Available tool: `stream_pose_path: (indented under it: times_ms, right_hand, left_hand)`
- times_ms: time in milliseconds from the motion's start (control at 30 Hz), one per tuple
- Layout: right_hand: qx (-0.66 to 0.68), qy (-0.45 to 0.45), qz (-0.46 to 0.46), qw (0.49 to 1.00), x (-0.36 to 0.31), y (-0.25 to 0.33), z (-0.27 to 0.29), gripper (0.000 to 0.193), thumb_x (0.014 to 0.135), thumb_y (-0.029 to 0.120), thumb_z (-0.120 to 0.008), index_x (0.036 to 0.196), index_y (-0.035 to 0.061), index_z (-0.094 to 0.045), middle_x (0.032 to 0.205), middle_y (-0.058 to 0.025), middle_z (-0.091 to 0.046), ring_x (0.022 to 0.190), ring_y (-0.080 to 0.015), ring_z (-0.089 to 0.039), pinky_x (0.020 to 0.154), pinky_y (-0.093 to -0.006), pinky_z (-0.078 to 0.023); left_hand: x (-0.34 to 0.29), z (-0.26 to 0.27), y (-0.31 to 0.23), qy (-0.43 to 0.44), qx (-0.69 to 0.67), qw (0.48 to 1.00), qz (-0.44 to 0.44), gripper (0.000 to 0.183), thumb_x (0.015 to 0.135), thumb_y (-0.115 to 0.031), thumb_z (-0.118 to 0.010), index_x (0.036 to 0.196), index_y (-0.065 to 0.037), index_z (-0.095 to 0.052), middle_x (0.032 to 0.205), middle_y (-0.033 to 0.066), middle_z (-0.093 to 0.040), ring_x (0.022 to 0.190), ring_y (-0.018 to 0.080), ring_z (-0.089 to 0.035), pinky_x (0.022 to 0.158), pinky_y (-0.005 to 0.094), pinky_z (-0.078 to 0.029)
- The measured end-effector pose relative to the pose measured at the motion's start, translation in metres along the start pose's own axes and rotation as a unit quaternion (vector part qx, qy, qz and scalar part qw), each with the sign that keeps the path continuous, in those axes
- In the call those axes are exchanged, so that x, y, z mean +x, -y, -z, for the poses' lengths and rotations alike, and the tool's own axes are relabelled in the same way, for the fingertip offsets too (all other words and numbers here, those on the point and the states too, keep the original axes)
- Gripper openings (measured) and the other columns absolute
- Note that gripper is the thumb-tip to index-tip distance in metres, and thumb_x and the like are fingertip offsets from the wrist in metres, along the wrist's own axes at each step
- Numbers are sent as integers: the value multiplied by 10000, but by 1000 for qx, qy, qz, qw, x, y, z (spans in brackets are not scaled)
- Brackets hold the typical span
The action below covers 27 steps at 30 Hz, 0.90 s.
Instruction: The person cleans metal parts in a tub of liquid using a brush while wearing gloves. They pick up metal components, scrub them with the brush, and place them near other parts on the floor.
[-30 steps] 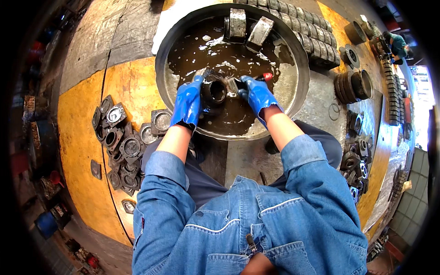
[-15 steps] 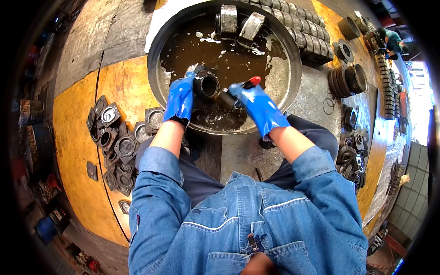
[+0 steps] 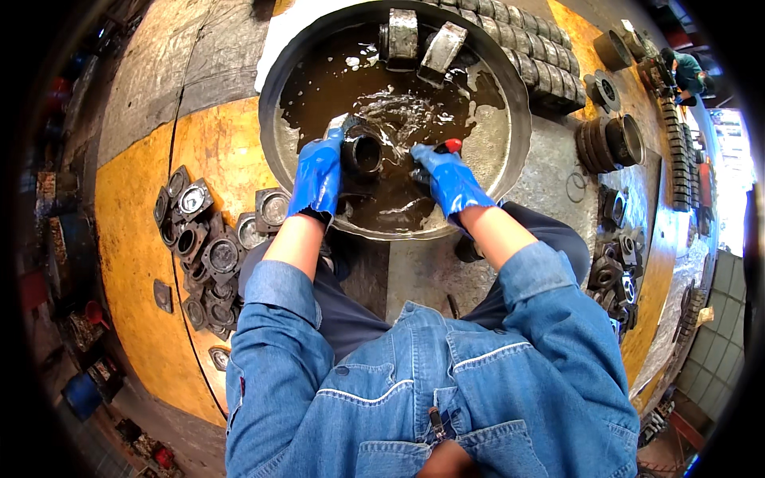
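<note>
Here, left hand (image 3: 317, 177) fingers around metal housing (image 3: 360, 151).

Both gloved hands reach forward — left hand (image 3: 317, 177) gripping, right hand (image 3: 448, 180) curled.

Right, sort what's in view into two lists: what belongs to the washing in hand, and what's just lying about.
In use:
- left hand holding a round metal housing
- right hand gripping a red-handled tool
- basin of brown liquid

Lying about:
- flanged parts on the yellow floor at the left
- row of rings behind the basin
- stacked discs at the right
</note>
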State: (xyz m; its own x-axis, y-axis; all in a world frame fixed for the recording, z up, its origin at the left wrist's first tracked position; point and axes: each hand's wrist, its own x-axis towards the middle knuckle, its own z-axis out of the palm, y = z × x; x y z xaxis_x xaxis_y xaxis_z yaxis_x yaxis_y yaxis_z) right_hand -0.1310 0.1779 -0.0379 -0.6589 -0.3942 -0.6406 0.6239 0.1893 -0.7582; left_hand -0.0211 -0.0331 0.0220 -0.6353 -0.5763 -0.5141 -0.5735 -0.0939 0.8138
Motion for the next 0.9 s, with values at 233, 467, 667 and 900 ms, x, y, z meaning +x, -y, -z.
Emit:
stream_pose_path:
  times_ms: [233, 467, 667, 900]
  right_hand:
    - [-40, 72, 0, 997, -36, 28, -8, 425, 962, 382, -703, 1166, 9, -703, 935, -58, -722, 812, -141, -659, 730, -303, -507]
    - [-42, 56, 42, 997, -11, 43, -81, 286, 1034, 241, -648, 1198, 17, -716, 1110, -105, -740, 920, -155, -741, 759, -273, -586]
    - [-3, 102, 107, 989, -39, -20, -61, 72, 901, 46, -694, 970, 56, -678, 854, -24, -649, 774, -112, -617, 709, -270, -525]
    - [-327, 13, 49, 944, -37, 44, -12, 396, 929, 413, -662, 966, 29, -751, 809, -69, -703, 784, -148, -652, 743, -329, -522]
  left_hand:
    - [11, 0, 8, 42, -60, 997, 31, 592, 1086, -478, -475, 1202, 57, -698, 1074, 234, -748, 976, 287, -689, 919, 377, -506]
    - [6, 10, 15, -3, 172, 975, -141, 371, 1121, -262, -417, 1327, -28, -618, 1203, 300, -694, 1119, 452, -672, 942, 461, -532]
    - [-5, 16, 14, -17, 271, 934, -231, 332, 1095, -192, -436, 1325, -40, -620, 1258, 303, -673, 1190, 478, -638, 989, 479, -524]
    - [5, 9, 19, 6, 187, 959, -214, 352, 1026, -72, -536, 1368, -56, -618, 1255, 280, -684, 1172, 467, -653, 983, 462, -537]
